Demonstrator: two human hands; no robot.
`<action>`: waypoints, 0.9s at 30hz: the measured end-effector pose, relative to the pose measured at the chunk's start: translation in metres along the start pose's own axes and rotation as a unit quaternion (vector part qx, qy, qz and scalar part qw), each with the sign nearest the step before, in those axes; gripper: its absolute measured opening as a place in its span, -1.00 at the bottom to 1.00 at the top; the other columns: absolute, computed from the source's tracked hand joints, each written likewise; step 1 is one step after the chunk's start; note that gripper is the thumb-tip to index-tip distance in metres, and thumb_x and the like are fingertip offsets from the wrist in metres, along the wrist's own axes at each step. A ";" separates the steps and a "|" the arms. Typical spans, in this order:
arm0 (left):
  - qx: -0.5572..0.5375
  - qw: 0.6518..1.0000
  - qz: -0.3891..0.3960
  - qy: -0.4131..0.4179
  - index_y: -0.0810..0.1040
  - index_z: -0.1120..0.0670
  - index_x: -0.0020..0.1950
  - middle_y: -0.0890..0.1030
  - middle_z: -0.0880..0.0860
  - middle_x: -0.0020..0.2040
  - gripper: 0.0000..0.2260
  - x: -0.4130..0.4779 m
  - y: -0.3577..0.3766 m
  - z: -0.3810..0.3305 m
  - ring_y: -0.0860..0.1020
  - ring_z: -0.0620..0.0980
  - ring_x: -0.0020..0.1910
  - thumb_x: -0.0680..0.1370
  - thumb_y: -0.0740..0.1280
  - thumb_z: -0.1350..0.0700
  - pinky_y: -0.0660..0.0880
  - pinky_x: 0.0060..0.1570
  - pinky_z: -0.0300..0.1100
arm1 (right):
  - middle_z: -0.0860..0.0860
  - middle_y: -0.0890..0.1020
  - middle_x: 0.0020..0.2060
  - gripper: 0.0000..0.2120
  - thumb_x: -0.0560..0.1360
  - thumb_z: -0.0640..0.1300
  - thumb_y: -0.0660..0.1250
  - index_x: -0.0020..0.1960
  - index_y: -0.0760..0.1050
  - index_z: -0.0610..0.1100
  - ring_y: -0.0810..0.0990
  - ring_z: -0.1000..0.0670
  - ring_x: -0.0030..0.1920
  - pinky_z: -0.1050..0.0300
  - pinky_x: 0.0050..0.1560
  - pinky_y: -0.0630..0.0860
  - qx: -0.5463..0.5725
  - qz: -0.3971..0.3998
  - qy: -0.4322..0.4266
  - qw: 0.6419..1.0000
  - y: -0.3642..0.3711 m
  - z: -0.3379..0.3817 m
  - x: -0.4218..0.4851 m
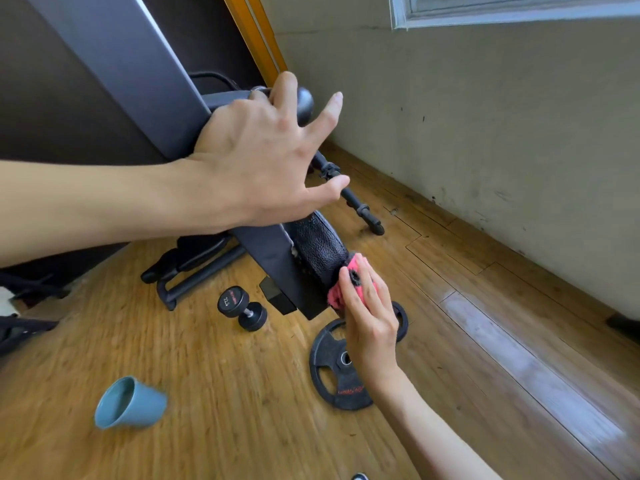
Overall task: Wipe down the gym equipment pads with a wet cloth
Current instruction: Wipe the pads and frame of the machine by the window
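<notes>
A tilted bench board (114,64) with a black textured pad (320,247) along its lower edge fills the middle of the view. My left hand (263,157) rests on top of the board near a black roller (304,103), fingers spread. My right hand (370,313) presses a pink cloth (337,294) with black trim against the lower end of the pad.
On the wooden floor lie a black dumbbell (242,308), a black weight plate (337,370) under my right wrist, and a blue cup (130,405) tipped on its side. The bench's black legs (183,268) and a bar (349,195) stand near the wall (485,133).
</notes>
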State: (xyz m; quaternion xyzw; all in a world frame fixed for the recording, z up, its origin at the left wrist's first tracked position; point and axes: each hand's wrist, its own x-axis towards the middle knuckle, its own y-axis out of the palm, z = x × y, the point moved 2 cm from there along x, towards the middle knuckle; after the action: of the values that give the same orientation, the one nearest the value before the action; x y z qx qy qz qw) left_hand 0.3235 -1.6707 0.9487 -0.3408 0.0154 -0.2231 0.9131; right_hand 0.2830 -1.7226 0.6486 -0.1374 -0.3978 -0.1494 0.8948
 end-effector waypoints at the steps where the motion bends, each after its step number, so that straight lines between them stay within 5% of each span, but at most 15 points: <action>1: 0.005 1.000 -0.001 0.001 0.02 0.05 0.68 0.34 0.45 0.33 -0.15 0.001 0.001 0.001 0.32 0.17 -0.27 0.52 -0.24 -0.44 0.06 -0.45 -0.16 | -0.20 0.43 0.47 -0.54 0.59 -0.39 0.37 0.46 0.44 -0.23 0.40 -0.20 0.51 -0.16 0.45 0.44 0.000 0.020 0.029 0.999 0.000 -0.009 -0.015; 3: 0.004 1.000 -0.002 0.006 0.02 0.06 0.67 0.35 0.43 0.30 -0.15 0.001 0.001 0.001 0.32 0.16 -0.28 0.52 -0.22 -0.44 0.06 -0.45 -0.16 | -0.13 0.38 0.52 -0.43 0.55 -0.45 0.37 0.52 0.38 -0.19 0.39 -0.12 0.53 -0.14 0.45 0.45 0.002 0.041 0.104 0.994 -0.002 -0.019 -0.037; 5: 0.019 1.000 -0.004 0.004 0.03 0.06 0.67 0.36 0.42 0.28 -0.15 0.002 0.003 0.002 0.32 0.16 -0.29 0.53 -0.21 -0.44 0.03 -0.45 -0.17 | -0.05 0.39 0.51 -0.52 0.63 -0.32 0.30 0.53 0.37 -0.21 0.41 -0.11 0.52 -0.14 0.44 0.46 0.028 0.014 0.142 0.989 -0.007 -0.013 -0.033; 8: 0.012 1.000 -0.009 0.007 0.04 0.07 0.67 0.37 0.42 0.27 -0.15 0.001 0.002 0.000 0.32 0.16 -0.30 0.54 -0.19 -0.44 0.01 -0.45 -0.18 | -0.07 0.47 0.45 -0.61 0.73 -0.11 0.19 0.49 0.39 -0.26 0.47 -0.16 0.46 -0.01 0.43 0.46 0.050 -0.045 0.091 0.994 -0.016 0.016 0.017; 12: 0.006 1.000 -0.015 0.010 0.04 0.06 0.67 0.37 0.44 0.29 -0.15 0.001 0.000 -0.003 0.31 0.16 -0.29 0.53 -0.20 -0.45 0.00 -0.46 -0.18 | -0.23 0.52 0.41 -0.65 0.70 -0.20 0.25 0.46 0.42 -0.27 0.42 -0.20 0.49 -0.07 0.46 0.42 0.048 -0.073 0.034 0.996 -0.011 0.038 0.066; 17: 0.003 1.000 -0.009 -0.001 0.06 0.06 0.67 0.36 0.45 0.31 -0.15 0.000 0.001 -0.001 0.30 0.16 -0.29 0.53 -0.18 -0.43 0.00 -0.44 -0.17 | -0.20 0.51 0.42 -0.59 0.60 -0.42 0.33 0.43 0.47 -0.24 0.40 -0.22 0.51 -0.10 0.50 0.38 -0.005 -0.047 0.048 0.998 0.002 0.023 -0.001; 21: -0.002 1.000 -0.008 0.004 0.08 0.07 0.66 0.34 0.47 0.33 -0.15 0.001 0.003 0.000 0.30 0.17 -0.27 0.52 -0.18 -0.43 0.02 -0.44 -0.16 | -0.04 0.39 0.54 -0.28 0.51 -0.51 0.38 0.57 0.34 -0.05 0.35 -0.01 0.55 0.01 0.50 0.39 -0.030 0.068 0.195 0.978 0.001 -0.010 -0.069; 23: 0.006 1.000 -0.009 0.001 0.07 0.06 0.67 0.34 0.46 0.32 -0.14 0.002 0.005 0.000 0.30 0.17 -0.27 0.51 -0.18 -0.44 0.00 -0.44 -0.17 | -0.03 0.48 0.48 -0.35 0.59 -0.41 0.33 0.59 0.30 0.00 0.44 0.09 0.47 0.06 0.41 0.47 0.012 0.048 0.291 0.955 -0.004 -0.016 -0.071; 25: 0.003 1.000 -0.011 0.001 0.07 0.05 0.67 0.35 0.46 0.32 -0.15 0.001 0.003 -0.002 0.31 0.16 -0.28 0.51 -0.17 -0.44 -0.02 -0.44 -0.18 | -0.03 0.69 0.19 -0.51 0.68 -0.24 0.24 0.57 0.34 0.01 0.60 0.33 0.10 0.41 0.14 0.47 0.070 -0.015 0.407 0.911 -0.005 -0.007 -0.042; 27: 0.000 1.000 -0.015 0.003 0.08 0.05 0.67 0.36 0.45 0.31 -0.15 0.002 0.001 -0.005 0.31 0.16 -0.28 0.51 -0.16 -0.44 -0.03 -0.43 -0.19 | 0.11 0.69 -0.02 -0.59 0.71 -0.14 0.20 0.54 0.38 0.03 0.52 0.45 -0.18 0.61 -0.10 0.32 0.129 -0.081 0.535 0.831 -0.004 0.004 -0.007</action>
State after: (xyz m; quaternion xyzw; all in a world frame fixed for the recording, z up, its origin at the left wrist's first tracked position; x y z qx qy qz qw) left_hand 0.3246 -1.6732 0.9444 -0.3406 0.0127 -0.2379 0.9095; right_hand 0.2745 -1.7240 0.6465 0.1132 0.1179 -0.2184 0.9621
